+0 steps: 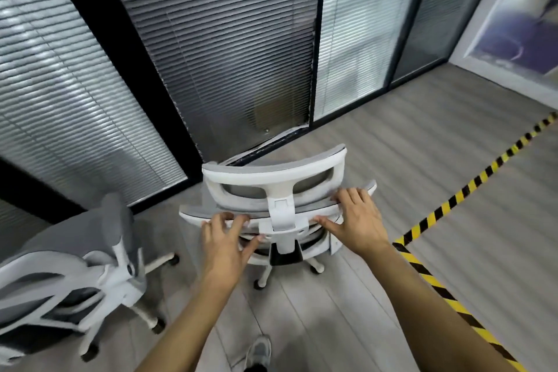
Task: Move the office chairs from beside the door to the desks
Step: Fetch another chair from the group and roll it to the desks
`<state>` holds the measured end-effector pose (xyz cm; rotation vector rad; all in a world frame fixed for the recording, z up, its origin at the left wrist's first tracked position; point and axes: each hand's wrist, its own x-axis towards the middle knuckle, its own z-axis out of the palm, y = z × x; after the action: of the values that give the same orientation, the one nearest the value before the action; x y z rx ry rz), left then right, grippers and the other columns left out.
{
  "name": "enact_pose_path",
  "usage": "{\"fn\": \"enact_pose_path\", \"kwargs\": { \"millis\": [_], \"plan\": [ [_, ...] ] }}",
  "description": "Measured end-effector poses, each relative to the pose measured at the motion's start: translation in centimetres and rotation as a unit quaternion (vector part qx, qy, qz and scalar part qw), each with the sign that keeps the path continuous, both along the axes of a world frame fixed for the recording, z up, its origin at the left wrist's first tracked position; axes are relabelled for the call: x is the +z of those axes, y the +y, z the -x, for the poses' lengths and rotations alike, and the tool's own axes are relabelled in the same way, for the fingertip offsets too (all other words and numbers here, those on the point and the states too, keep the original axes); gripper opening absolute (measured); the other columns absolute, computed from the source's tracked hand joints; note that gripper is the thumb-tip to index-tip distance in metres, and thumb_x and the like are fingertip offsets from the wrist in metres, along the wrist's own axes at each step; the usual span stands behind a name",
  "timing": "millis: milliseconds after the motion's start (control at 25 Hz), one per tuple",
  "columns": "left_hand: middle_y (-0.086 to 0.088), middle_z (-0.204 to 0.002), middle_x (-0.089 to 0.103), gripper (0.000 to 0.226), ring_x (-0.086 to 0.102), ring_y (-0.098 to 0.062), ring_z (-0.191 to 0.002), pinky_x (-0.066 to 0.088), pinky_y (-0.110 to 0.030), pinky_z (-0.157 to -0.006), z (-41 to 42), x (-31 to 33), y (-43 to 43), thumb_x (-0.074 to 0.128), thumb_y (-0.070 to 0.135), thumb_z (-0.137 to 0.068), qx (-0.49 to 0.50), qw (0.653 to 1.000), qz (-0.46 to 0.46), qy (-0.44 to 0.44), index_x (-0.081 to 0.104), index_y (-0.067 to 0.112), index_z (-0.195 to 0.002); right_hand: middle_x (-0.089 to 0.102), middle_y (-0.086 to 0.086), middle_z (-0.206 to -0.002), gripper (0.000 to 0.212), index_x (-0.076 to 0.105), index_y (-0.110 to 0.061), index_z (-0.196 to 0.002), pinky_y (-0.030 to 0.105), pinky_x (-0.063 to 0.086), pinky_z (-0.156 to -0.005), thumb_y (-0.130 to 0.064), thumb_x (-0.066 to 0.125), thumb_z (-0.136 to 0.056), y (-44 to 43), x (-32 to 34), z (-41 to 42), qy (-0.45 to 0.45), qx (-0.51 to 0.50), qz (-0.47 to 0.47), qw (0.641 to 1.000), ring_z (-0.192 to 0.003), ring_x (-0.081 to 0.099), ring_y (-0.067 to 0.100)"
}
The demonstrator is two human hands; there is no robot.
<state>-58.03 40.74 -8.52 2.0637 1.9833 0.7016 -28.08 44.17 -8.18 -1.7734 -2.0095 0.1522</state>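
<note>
Left hand [225, 238] and right hand [359, 220] grip the stiff backrest rim [320, 209] of a castored office chair [271, 178] standing by the glass partition [226, 54], likely to roll lightly when steered from there.

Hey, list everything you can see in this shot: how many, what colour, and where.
office chairs: 2, white frames, grey mesh; centre chair straight ahead, side chair lower left
hazard tape: 1 strip, yellow and black, on the floor at right
floor: 1, grey planks
glass partition: 1, grey blinds, black frames, behind the chairs
shoe: 1, grey, bottom centre
hands: 2, left hand and right hand, holding the centre chair's backrest top
</note>
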Motion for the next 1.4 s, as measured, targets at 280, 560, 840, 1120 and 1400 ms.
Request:
{"fn": "enact_pose_path", "kwargs": {
  "millis": [280,560,840,1120,1400],
  "plan": [
    [-0.003,-0.129,0.049,0.067,0.040,-0.027,-0.120,0.042,-0.053,-0.103,-15.9,0.1,-1.1,0.061,0.073,-0.076,-0.145,0.989,-0.024,-0.021,0.057,0.026,-0.123,0.055,-0.008,-0.097,0.059,0.061,-0.022,-0.102,0.035,0.045,-0.086,-0.077,0.056,-0.082,-10.8,-0.5,-15.2,-0.007,-0.152,-0.045,0.987,-0.097,0.047,0.020],
    [0.000,-0.126,0.052,0.066,0.043,-0.025,-0.118,0.042,-0.053,-0.104,-33.7,0.4,-2.7,0.061,0.074,-0.075,-0.316,0.948,-0.016,-0.041,0.057,0.029,-0.124,0.058,-0.005,-0.097,0.056,0.062,-0.019,-0.103,0.038,0.045,-0.096,-0.070,0.065,-0.081,-22.1,-0.9,-28.8,0.009,-0.328,-0.083,0.941,-0.101,0.048,0.025],
    [0.001,-0.120,0.053,0.061,0.047,-0.025,-0.111,0.046,-0.045,-0.097,-54.1,0.6,-4.8,0.068,0.069,-0.075,-0.481,0.874,-0.029,-0.062,0.060,0.026,-0.117,0.060,0.002,-0.095,0.063,0.064,-0.012,-0.102,0.049,0.045,-0.101,-0.072,0.061,-0.081,-31.9,-2.0,-42.2,-0.010,-0.496,-0.100,0.863,-0.107,0.050,0.032],
    [0.000,-0.119,0.053,0.060,0.046,-0.024,-0.113,0.046,-0.044,-0.098,-76.1,0.5,-10.1,0.074,0.063,-0.074,-0.612,0.787,-0.016,-0.084,0.059,0.026,-0.119,0.060,-0.006,-0.098,0.051,0.062,-0.023,-0.101,0.049,0.043,-0.103,-0.066,0.071,-0.077,-40.8,-0.8,-54.8,0.003,-0.663,-0.070,0.745,-0.107,0.044,0.018],
    [-0.004,-0.120,0.053,0.067,0.046,-0.025,-0.114,0.047,-0.043,-0.099,-96.1,0.7,-18.8,0.069,0.070,-0.072,-0.708,0.703,0.016,-0.066,0.059,0.027,-0.123,0.060,-0.004,-0.110,0.060,0.057,-0.023,-0.107,0.040,0.044,-0.099,-0.075,0.060,-0.077,-51.2,0.2,-66.7,0.053,-0.754,-0.043,0.653,-0.112,0.046,0.021]
  ]
}}
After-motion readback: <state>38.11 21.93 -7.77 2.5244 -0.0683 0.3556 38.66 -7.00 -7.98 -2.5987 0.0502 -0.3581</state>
